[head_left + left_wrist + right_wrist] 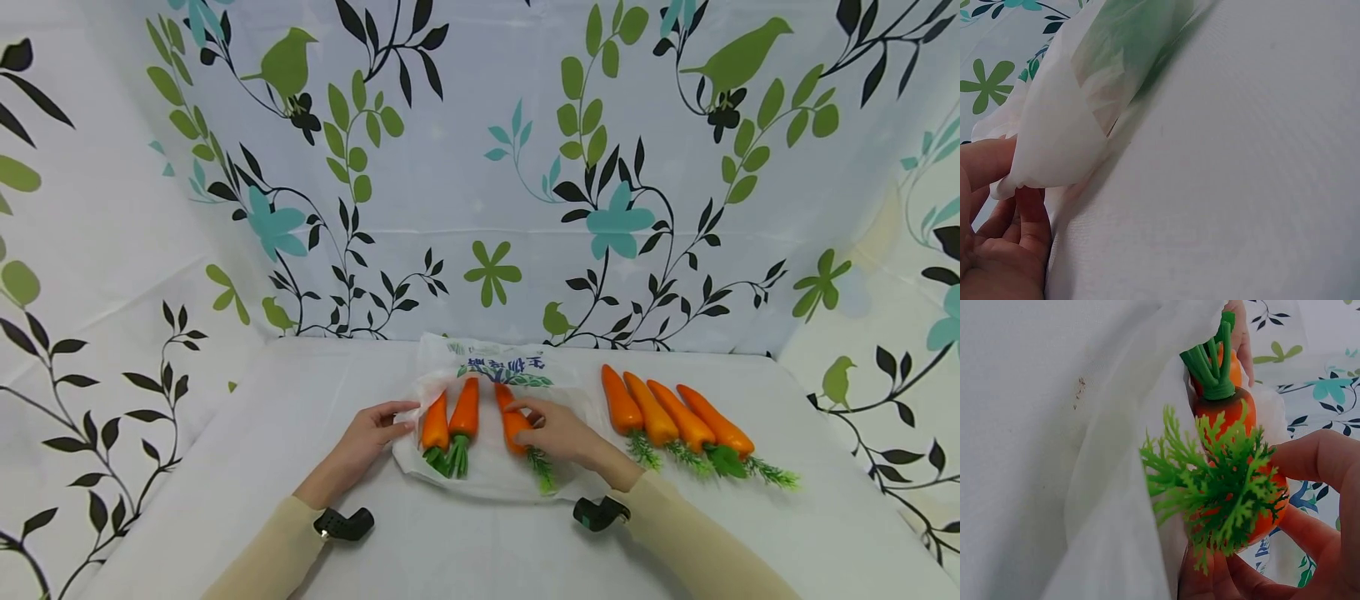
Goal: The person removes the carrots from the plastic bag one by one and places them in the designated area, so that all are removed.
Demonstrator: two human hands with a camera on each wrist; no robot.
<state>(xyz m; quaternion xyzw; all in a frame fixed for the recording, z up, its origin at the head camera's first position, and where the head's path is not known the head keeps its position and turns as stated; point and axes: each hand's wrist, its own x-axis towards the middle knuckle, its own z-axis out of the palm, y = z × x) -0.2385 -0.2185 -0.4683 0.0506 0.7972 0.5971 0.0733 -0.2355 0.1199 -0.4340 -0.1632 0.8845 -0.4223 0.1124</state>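
Observation:
A white plastic bag (487,467) with printed blue lettering and a green design lies flat on the table. My left hand (360,446) pinches the bag's left edge between thumb and fingers, as the left wrist view shows up close. With my right hand (562,429) I grip an orange carrot (512,421) with feathery green leaves, over the bag's right part. To its left, a carrot with thick green stems (466,408) and another carrot (435,427) lie side by side at the bag. In the right wrist view the held carrot's leaves (1216,481) partly cover its orange body.
To the right of the bag, several carrots (678,412) lie in a slanted row on the white table (480,550), their green tops toward me. Behind the table hangs a patterned curtain (480,167) with leaves and birds. Each wrist wears a black strap device (345,525).

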